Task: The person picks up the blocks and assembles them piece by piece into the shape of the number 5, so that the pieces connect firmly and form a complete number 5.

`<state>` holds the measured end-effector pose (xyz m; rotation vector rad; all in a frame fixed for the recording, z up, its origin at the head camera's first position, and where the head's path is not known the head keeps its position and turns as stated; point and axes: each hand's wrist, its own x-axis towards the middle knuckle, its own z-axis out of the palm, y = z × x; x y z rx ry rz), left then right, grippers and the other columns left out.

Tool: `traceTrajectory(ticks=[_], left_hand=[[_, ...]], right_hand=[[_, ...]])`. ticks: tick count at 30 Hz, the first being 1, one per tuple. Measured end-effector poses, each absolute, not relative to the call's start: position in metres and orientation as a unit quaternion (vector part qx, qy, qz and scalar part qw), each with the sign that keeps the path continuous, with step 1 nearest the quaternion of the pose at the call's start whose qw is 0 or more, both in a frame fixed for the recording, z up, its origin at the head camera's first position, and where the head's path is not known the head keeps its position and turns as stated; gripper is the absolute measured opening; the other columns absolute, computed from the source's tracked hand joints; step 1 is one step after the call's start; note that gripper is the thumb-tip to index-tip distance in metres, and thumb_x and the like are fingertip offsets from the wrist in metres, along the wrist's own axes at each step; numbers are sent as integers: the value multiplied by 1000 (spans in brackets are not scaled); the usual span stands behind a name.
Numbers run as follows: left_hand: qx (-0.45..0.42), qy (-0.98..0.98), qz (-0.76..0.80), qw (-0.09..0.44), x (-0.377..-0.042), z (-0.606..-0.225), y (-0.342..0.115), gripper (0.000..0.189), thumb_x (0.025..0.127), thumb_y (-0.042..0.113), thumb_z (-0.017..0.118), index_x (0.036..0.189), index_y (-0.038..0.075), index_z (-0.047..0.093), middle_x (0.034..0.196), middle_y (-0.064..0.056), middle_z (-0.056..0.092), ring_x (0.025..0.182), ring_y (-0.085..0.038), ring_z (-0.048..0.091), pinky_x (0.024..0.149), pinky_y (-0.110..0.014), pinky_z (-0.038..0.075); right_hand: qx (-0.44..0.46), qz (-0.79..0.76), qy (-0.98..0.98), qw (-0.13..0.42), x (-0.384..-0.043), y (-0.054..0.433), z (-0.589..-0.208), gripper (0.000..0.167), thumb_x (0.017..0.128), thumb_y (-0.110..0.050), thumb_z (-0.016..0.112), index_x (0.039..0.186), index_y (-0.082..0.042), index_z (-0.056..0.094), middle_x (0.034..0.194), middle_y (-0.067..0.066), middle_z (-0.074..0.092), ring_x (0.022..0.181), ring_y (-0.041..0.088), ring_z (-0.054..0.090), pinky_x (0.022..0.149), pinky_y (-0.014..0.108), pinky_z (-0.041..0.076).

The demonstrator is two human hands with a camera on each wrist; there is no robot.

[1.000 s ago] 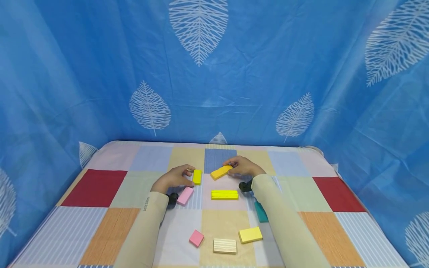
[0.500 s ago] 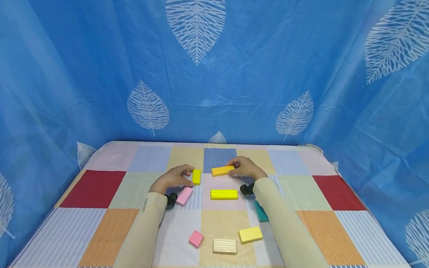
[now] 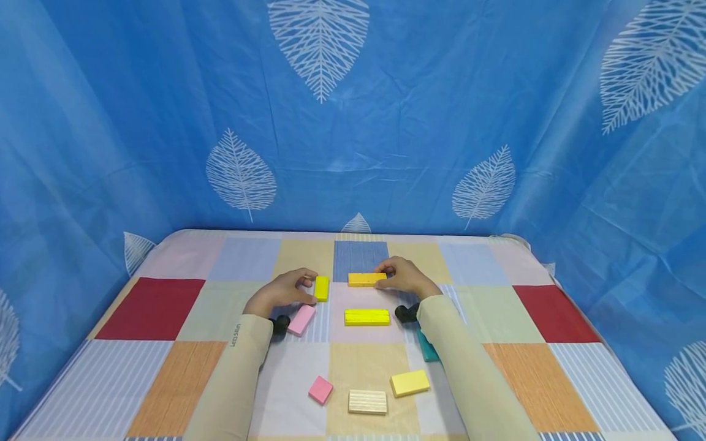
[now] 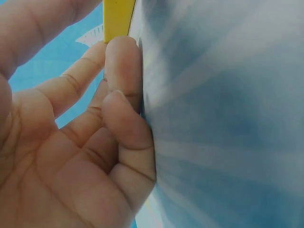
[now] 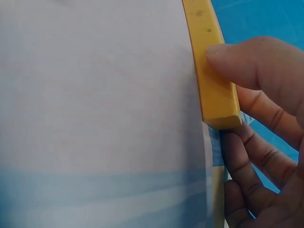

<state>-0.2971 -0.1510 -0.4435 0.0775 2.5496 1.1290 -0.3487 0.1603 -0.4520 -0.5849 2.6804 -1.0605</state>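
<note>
My left hand point(image 3: 285, 288) pinches a small bright yellow block point(image 3: 322, 288) that lies lengthwise away from me. In the left wrist view, the end of that yellow block point(image 4: 118, 20) shows above the curled fingers. With thumb and fingers, my right hand point(image 3: 405, 277) grips the right end of an orange-yellow block point(image 3: 365, 280), which lies crosswise. The right wrist view has the thumb flat on the near side of this orange-yellow block point(image 5: 213, 71). Between the hands and nearer me, a bright yellow block point(image 3: 366, 317) with a line along it lies parallel to the orange-yellow one.
A light pink block point(image 3: 301, 320) lies just below the left hand. Toward the front are a darker pink block point(image 3: 320, 390), a striped cream block point(image 3: 367, 402) and a pale yellow block point(image 3: 410, 383). A teal block point(image 3: 427, 347) is partly under the right sleeve. Blue curtains point(image 3: 353, 122) surround the table.
The right hand has turned the orange-yellow block from a slant to straight crosswise. The left hand keeps its place at the small yellow block. The head view has shifted slightly.
</note>
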Motion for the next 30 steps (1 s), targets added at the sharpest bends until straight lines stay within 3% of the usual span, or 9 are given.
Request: traceTrajectory(ticks=[17, 23, 30], left_hand=[[41, 902, 391, 179, -296, -437, -152, 65, 95, 10, 81, 155, 8, 55, 145, -19, 61, 117, -34, 57, 113, -51, 49], [33, 903, 388, 182, -296, -438, -154, 65, 95, 10, 82, 154, 7, 55, 143, -19, 61, 115, -34, 59, 113, -52, 49], [41, 905, 377, 192, -302, -435, -152, 66, 92, 12, 84, 153, 9, 58, 142, -18, 64, 125, -37, 56, 116, -59, 43]], right_hand=[[-159, -390, 900, 112, -348, 165, -451, 28, 95, -6, 81, 121, 1, 74, 125, 17, 70, 112, 32, 62, 107, 50, 51], [-163, -401, 893, 121, -349, 164, -454, 28, 95, -6, 81, 121, 2, 75, 121, 16, 70, 107, 29, 62, 102, 46, 52], [-150, -390, 901, 121, -347, 165, -452, 27, 95, -6, 80, 120, 2, 76, 118, 15, 70, 106, 29, 61, 104, 46, 52]])
